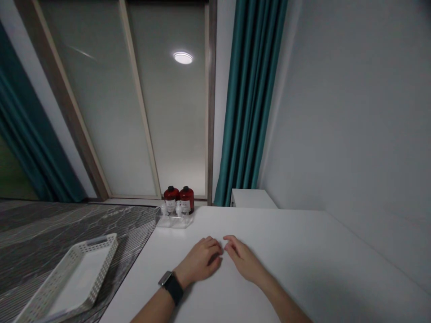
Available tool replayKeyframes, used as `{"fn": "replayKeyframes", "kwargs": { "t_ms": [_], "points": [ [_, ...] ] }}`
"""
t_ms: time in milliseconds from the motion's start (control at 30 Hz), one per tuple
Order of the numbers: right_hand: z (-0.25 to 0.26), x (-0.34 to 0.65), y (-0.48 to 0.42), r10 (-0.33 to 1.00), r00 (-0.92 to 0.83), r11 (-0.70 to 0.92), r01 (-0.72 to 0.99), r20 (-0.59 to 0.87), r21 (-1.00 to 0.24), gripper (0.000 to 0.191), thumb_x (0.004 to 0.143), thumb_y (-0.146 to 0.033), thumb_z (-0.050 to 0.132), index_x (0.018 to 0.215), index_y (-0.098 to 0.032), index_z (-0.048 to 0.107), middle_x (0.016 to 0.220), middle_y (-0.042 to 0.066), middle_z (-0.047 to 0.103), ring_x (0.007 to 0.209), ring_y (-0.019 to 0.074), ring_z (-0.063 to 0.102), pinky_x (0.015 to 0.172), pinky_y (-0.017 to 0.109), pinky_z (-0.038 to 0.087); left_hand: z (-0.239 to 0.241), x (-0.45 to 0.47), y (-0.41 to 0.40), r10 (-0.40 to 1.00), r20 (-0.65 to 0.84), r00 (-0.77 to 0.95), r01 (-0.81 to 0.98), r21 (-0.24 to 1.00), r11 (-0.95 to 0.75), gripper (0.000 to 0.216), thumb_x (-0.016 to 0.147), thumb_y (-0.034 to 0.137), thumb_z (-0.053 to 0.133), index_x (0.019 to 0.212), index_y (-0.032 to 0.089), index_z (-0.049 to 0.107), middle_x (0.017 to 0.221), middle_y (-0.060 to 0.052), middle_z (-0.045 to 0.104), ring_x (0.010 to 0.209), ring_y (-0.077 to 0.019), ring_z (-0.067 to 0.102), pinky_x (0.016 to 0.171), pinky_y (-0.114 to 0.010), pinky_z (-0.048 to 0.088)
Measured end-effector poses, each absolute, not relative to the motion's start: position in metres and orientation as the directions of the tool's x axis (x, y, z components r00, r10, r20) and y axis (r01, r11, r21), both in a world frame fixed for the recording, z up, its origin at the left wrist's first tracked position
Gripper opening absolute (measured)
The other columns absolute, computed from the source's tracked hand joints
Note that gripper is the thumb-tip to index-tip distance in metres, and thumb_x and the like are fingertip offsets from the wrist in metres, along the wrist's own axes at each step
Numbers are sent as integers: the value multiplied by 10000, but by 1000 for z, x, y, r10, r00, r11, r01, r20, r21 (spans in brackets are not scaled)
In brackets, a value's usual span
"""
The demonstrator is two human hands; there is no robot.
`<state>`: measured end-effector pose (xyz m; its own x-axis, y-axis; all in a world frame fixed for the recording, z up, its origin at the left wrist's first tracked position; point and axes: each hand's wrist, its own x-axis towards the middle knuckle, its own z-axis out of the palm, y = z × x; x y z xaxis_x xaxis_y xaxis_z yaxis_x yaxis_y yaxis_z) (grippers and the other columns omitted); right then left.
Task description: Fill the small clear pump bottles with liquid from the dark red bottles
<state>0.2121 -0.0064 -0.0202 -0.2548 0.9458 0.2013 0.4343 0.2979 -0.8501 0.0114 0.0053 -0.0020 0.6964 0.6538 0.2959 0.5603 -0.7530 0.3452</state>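
Note:
My left hand (204, 259), with a dark smartwatch (171, 286) on its wrist, rests on the white table (289, 242). Its fingers curve loosely, and a gap shows between them and the thumb with nothing held there. Close by on the right is my right hand (243, 259), fingers a little bent and apart, also holding nothing. The fingertips of the two hands point toward each other with a small space between. Beyond them, at the table's far left corner, a clear tray (173, 222) holds small clear pump bottles in front of two dark red bottles (186, 197) with black caps.
A white perforated basket (104, 255) lies left of the table on a grey patterned surface (134, 224). Behind the table stand a white cabinet (252, 197), a teal curtain (249, 98) and frosted sliding doors (175, 116). A pale wall (363, 112) borders the right.

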Motion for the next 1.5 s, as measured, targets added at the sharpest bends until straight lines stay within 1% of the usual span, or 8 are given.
{"fn": "replayKeyframes", "kwargs": {
  "t_ms": [67, 167, 300, 600, 967, 1200, 1367, 1500],
  "points": [
    [-19, 213, -10, 937, -274, 323, 452, 216, -831, 347, 963, -272, 449, 1297, -225, 529, 949, 28, 693, 879, 193, 666, 844, 324, 516, -4, 9, 5, 659, 321, 680, 533, 400, -746, 143, 885, 142, 547, 969, 205, 645, 995, -58, 679, 966, -220, 600, 881, -343, 472],
    [-19, 212, -14, 926, -295, 358, 484, 236, -799, 424, 931, -188, 470, 1353, -226, 491, 998, 46, 695, 940, 201, 664, 908, 341, 504, -5, 11, 4, 669, 338, 662, 515, 443, -734, 150, 907, 141, 516, 947, 203, 647, 937, -56, 680, 919, -212, 604, 850, -332, 480],
    [-19, 213, -19, 922, -310, 369, 535, 230, -760, 458, 900, -174, 529, 1355, -223, 515, 1077, 74, 687, 1042, 233, 638, 981, 379, 477, -4, 15, 2, 673, 337, 659, 500, 471, -726, 176, 905, 136, 510, 947, 209, 664, 915, -54, 685, 908, -210, 613, 838, -320, 488],
    [-14, 216, -21, 899, -364, 418, 542, 244, -729, 324, 891, -154, 540, 1193, -229, 631, 1073, 69, 692, 1053, 251, 623, 976, 387, 469, -1, 16, -2, 711, 334, 619, 490, 544, -682, 233, 889, 111, 507, 991, 214, 690, 963, -57, 707, 944, -206, 641, 872, -319, 499],
    [-10, 213, -23, 885, -393, 447, 565, 250, -693, 276, 882, -119, 536, 1115, -220, 647, 1063, 58, 684, 1033, 235, 611, 947, 358, 467, -10, 16, 3, 690, 352, 632, 501, 494, -711, 207, 882, 95, 520, 977, 207, 667, 928, -51, 679, 923, -208, 610, 865, -331, 473],
    [-6, 218, -18, 886, -348, 463, 686, 306, -562, 279, 926, -98, 469, 1110, -207, 649, 1058, 68, 692, 1050, 243, 601, 988, 400, 436, -8, 17, 4, 681, 343, 647, 505, 476, -720, 203, 876, 76, 520, 963, 206, 650, 946, -43, 680, 942, -203, 604, 886, -332, 463],
    [-8, 224, -17, 889, -389, 458, 761, 242, -459, 252, 889, -95, 538, 1078, -198, 668, 1115, 68, 674, 1106, 267, 569, 994, 412, 422, -2, 15, 1, 711, 318, 627, 607, 371, -702, 194, 877, 101, 537, 984, 212, 654, 1002, -55, 653, 988, -234, 577, 889, -371, 458],
    [-10, 226, -19, 889, -407, 457, 780, 208, -428, 229, 892, -110, 554, 1068, -199, 668, 1134, 64, 664, 1118, 270, 558, 995, 409, 422, 0, 13, 1, 753, 274, 598, 681, 321, -658, 214, 857, 135, 582, 1043, 217, 648, 1073, -66, 642, 1036, -262, 563, 928, -420, 448]
  ]
}}
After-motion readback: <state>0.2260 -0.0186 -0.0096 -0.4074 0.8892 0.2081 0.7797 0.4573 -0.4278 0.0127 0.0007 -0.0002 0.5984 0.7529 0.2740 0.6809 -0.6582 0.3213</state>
